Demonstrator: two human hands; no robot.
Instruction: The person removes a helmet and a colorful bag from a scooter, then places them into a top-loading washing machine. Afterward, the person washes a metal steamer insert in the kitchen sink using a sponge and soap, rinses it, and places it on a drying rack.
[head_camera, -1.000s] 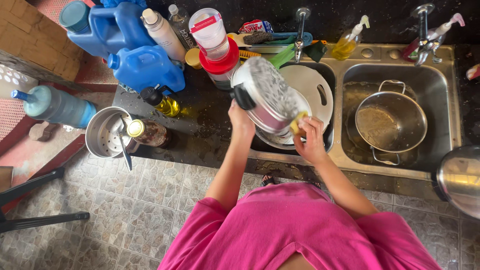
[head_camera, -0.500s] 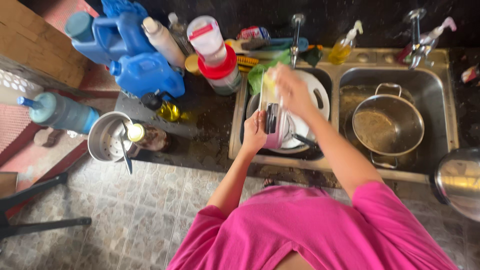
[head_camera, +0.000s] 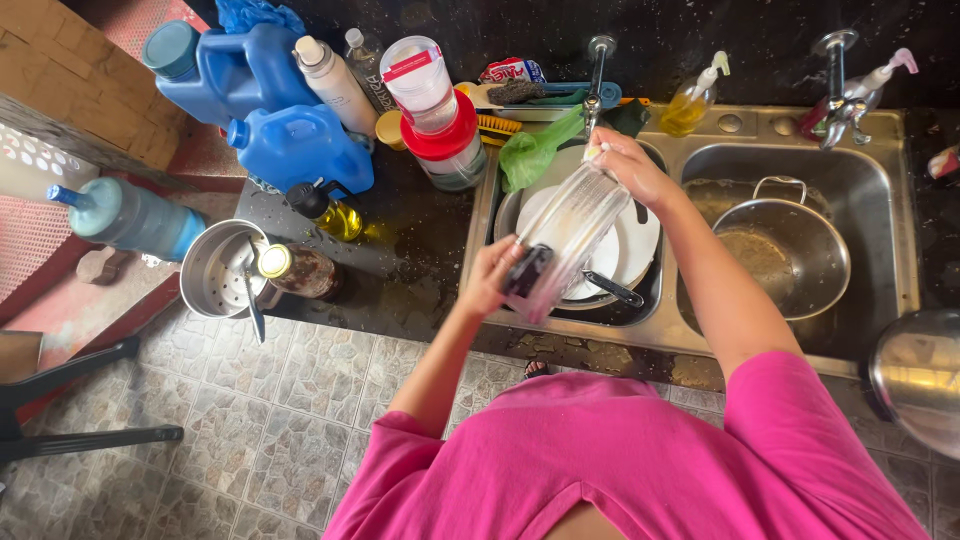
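I hold a round soapy pan (head_camera: 570, 225) tilted on edge over the left sink basin (head_camera: 488, 215). My left hand (head_camera: 487, 280) grips its black handle at the near end. My right hand (head_camera: 628, 165) is at the pan's far rim, below the tap (head_camera: 598, 70), fingers closed on a yellow sponge of which only a sliver shows. White plates (head_camera: 630, 240) and a dark-handled utensil lie in the basin under the pan.
The right basin holds a steel pot (head_camera: 790, 255). Blue jugs (head_camera: 290, 140), bottles, a red-lidded jar (head_camera: 440, 125) and a steel strainer pot (head_camera: 215, 265) crowd the dark counter on the left. A green bag (head_camera: 535, 150), a soap pump (head_camera: 695, 95) and a steel lid (head_camera: 915, 370) lie around the sink.
The pan has turned from flat-side-up to edge-on. My right hand moved from its near rim up to its far end by the tap; my left hand dropped lower with the handle.
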